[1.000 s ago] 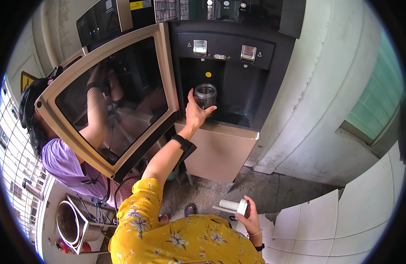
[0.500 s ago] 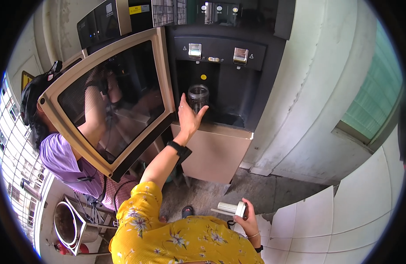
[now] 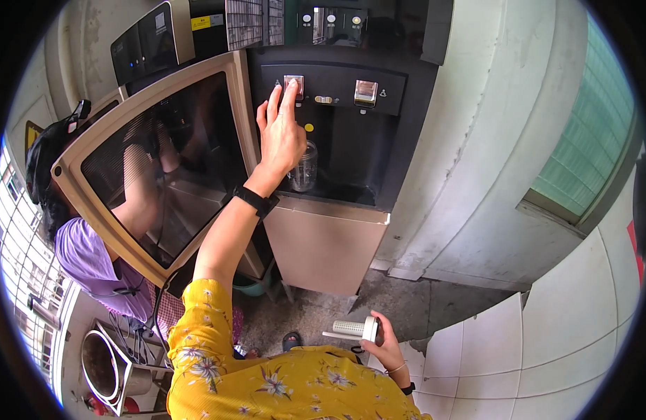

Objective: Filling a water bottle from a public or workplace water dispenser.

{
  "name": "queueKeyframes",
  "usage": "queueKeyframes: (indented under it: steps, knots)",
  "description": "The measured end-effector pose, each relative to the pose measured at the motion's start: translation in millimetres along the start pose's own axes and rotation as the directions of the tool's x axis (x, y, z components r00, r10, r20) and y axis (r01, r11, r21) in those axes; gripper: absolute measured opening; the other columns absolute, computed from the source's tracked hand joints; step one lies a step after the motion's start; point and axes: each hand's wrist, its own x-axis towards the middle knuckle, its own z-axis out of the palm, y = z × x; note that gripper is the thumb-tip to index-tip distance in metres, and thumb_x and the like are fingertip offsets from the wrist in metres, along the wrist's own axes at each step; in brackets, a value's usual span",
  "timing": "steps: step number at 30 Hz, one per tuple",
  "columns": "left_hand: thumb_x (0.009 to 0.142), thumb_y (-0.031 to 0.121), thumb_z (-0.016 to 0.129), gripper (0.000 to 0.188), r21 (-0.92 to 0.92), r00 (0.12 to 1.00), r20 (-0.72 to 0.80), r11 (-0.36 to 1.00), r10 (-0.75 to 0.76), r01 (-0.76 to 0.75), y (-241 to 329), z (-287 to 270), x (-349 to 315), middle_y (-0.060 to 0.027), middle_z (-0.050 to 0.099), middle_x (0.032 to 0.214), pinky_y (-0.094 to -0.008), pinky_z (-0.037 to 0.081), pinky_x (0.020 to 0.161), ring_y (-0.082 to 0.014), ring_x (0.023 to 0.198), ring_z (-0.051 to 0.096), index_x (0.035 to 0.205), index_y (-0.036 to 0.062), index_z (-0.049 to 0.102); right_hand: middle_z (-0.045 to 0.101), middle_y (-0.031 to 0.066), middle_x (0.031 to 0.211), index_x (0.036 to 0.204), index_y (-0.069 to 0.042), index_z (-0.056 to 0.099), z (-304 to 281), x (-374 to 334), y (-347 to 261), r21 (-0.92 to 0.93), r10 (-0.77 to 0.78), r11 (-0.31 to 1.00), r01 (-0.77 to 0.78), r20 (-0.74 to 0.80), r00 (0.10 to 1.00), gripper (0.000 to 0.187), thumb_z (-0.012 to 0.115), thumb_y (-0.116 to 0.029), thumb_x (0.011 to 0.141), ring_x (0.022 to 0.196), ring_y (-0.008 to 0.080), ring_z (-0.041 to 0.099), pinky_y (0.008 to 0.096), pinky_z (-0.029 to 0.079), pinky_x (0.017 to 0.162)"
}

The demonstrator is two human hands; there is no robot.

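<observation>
One second on, the left hand (image 3: 279,133) has left the clear jar (image 3: 304,166) and risen to the dispenser's control strip, fingers extended and close together, index tip on the left silver button (image 3: 293,84). The jar stands alone in the dark alcove of the water dispenser (image 3: 351,140), just below and right of the wrist, partly hidden by the palm. The right hand (image 3: 383,344) stays low near the yellow floral sleeve, closed around a white lid with a perforated strainer tube (image 3: 352,327) pointing left. The open glass-panelled door (image 3: 162,168) hangs to the left; another person in a purple shirt (image 3: 85,259) bends beneath it.
</observation>
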Motion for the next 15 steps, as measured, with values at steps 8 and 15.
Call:
queueKeyframes:
  steps: [8,15]
  knots:
    - [0.074,-0.009,0.06,0.086,0.004,0.999,-0.01,0.999,0.04,-0.04,1,1,-7,-0.0155,0.051,0.149,-0.0482,0.026,0.118,-0.0339,0.145,0.041,0.156,0.0063,0.037,0.05,0.0072,0.133,0.154,-0.01,0.038,-15,-1,5,-0.002,0.017,1.0,-0.017,-0.002,1.0,0.084,0.082,-0.009,0.082,0.122,0.0197,0.051,0.0346,0.048,0.101]
    - [0.073,-0.007,0.059,0.084,0.123,1.0,-0.011,0.992,0.003,-0.001,-2,5,-14,-0.0095,0.067,0.124,-0.0453,0.031,0.113,-0.0291,0.124,0.054,0.154,0.0058,0.04,0.05,0.0072,0.132,0.154,-0.008,0.037,-22,6,3,0.014,0.017,1.0,-0.017,-0.028,0.999,0.086,0.082,-0.008,0.081,0.12,0.0182,0.052,0.0321,0.048,0.099]
